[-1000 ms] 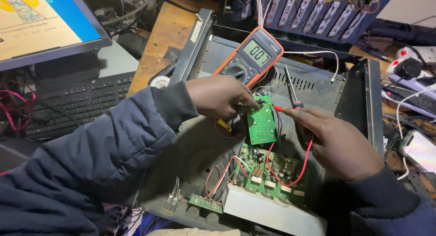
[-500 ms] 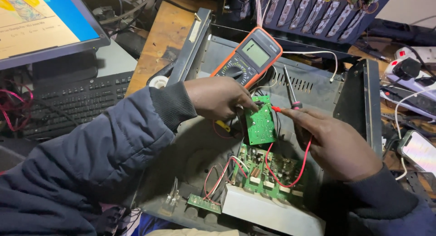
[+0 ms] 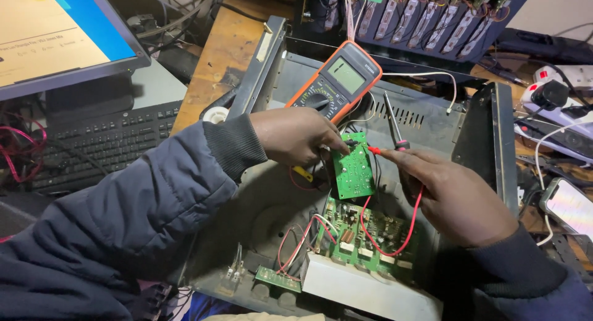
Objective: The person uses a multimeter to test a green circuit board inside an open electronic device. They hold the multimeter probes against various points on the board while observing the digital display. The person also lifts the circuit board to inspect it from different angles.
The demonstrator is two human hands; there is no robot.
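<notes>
Not much has moved since half a second ago: both hands sit in pretty much the same spots over the open metal chassis (image 3: pixel 432 120), and the meter's screen looks blank now, where a second back it showed digits. The left hand (image 3: pixel 296 134) is curled shut around the top edge of the small green circuit board (image 3: pixel 353 170), holding it propped up on edge above the chassis floor; there's something yellow poking out under the palm, can't tell what it is. The right hand (image 3: pixel 454 194) has its fingers pinched together on the red probe (image 3: pixel 375 150), with the tip touching the upper right corner of that board, and the red lead (image 3: pixel 412 219) loops down past the wrist. The orange multimeter (image 3: pixel 336 80) leans on the back of the chassis just behind the hands, rubbery casing, grey display. Below the small board is a bigger green board (image 3: pixel 370 231) packed with components and thin red and white wires. A screwdriver (image 3: pixel 393 120) lies just beside the right fingertips. Keyboard (image 3: pixel 105 142) and monitor (image 3: pixel 55 37) are off to the left on the wooden bench.
</notes>
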